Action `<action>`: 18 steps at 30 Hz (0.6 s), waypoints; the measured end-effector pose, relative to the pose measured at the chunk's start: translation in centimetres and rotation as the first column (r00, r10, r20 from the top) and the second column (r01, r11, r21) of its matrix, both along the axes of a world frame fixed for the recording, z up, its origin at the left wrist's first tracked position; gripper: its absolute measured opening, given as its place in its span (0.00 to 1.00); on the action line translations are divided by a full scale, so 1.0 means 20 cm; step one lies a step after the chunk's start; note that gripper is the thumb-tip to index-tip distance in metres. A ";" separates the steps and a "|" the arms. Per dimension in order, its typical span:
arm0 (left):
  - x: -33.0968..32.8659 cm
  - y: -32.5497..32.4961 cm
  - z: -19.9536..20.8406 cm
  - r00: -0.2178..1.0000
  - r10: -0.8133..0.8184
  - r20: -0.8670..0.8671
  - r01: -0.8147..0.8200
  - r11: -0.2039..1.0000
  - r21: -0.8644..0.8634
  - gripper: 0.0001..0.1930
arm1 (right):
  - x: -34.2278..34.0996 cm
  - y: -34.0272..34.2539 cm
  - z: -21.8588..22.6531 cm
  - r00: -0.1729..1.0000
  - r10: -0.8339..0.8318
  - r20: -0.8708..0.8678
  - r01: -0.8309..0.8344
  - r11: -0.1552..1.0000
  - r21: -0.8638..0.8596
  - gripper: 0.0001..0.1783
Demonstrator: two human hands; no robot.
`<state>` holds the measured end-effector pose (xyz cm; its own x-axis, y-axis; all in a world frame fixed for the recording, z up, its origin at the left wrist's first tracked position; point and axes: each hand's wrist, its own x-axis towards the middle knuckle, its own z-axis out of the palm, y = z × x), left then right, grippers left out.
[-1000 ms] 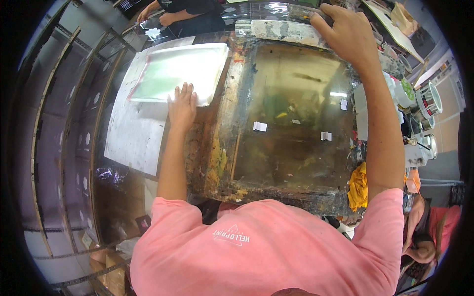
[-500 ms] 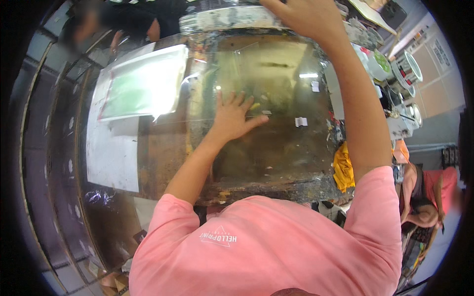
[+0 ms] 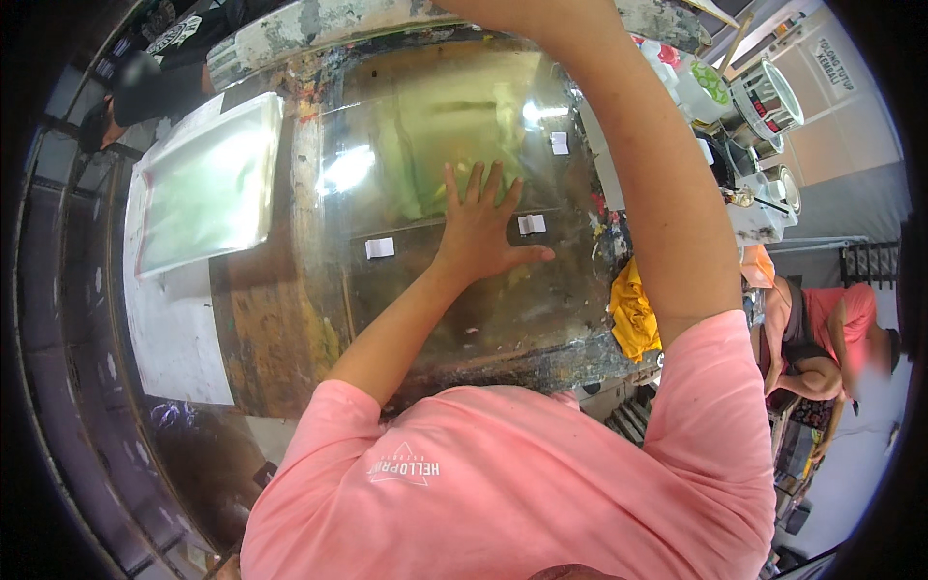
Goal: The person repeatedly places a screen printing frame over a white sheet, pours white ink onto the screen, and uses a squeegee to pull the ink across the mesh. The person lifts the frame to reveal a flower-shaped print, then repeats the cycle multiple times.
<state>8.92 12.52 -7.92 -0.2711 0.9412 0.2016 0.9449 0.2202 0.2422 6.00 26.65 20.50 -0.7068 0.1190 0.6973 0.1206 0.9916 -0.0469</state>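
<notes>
Spread wide and palm down, my left grip [image 3: 478,232] lies over the lower edge of a clear sheet [image 3: 411,155], which rests on the dark, glossy board [image 3: 435,338] in front of me. My right grip [image 3: 498,12] is cut off by the upper edge of the view, so I cannot tell how its fingers stand. One white tab [image 3: 380,247] sits left of my spread fingers, another [image 3: 532,224] just right of them. Left of the board lies a stack of clear sheets [image 3: 208,188]; a yellow cloth [image 3: 634,309] lies crumpled at its right.
</notes>
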 end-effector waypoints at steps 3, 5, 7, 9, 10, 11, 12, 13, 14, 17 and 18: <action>0.00 0.01 -0.01 0.999 -0.024 -0.025 0.025 1.000 0.019 0.64 | 0.02 -0.05 0.03 1.000 -0.009 0.008 0.009 1.000 -0.017 0.31; 0.00 0.01 0.00 0.999 -0.038 -0.035 0.039 0.999 0.012 0.64 | -0.02 0.01 0.01 1.000 -0.019 -0.004 0.019 1.000 0.003 0.31; -0.01 0.01 0.00 0.998 -0.047 -0.038 0.048 0.999 0.019 0.64 | -0.03 0.02 0.00 1.000 -0.013 -0.008 0.013 1.000 0.002 0.31; -0.01 0.01 -0.01 0.998 -0.050 -0.035 0.051 0.998 0.040 0.64 | -0.02 0.00 0.00 1.000 0.008 -0.005 -0.008 1.000 -0.018 0.31; -0.01 0.00 -0.01 0.998 -0.052 -0.034 0.054 0.998 0.046 0.64 | -0.02 0.00 0.01 1.000 0.003 0.006 -0.003 1.000 -0.016 0.31; -0.01 0.00 -0.01 0.998 -0.054 -0.034 0.056 0.997 0.051 0.64 | -0.02 0.00 0.00 1.000 -0.002 0.017 0.003 1.000 -0.015 0.31; 0.00 0.00 -0.01 0.998 -0.057 -0.034 0.058 0.997 0.057 0.64 | -0.02 0.00 0.00 1.000 -0.008 0.028 0.008 1.000 -0.014 0.31; 0.00 0.00 -0.02 0.997 -0.061 -0.040 0.065 0.993 0.102 0.63 | -0.01 0.00 0.01 1.000 -0.014 0.026 0.015 1.000 -0.016 0.31; 0.00 0.01 -0.04 0.997 -0.067 -0.048 0.073 0.987 0.146 0.63 | -0.01 -0.01 0.01 0.999 -0.022 0.024 0.022 1.000 -0.017 0.31; 0.00 -0.01 0.00 0.993 -0.117 -0.031 0.121 0.953 0.278 0.58 | 0.05 -0.01 0.05 0.997 -0.058 0.053 0.058 0.998 0.007 0.30; -0.03 -0.05 0.04 0.994 -0.110 -0.020 0.111 0.945 0.306 0.56 | 0.03 -0.02 0.03 0.997 -0.040 0.067 0.040 0.999 0.005 0.29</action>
<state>8.40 11.61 -7.15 -0.1680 0.8579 0.4856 0.9599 0.0302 0.2788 6.60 26.29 21.04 -0.7466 0.1459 0.6491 0.1633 0.9860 -0.0338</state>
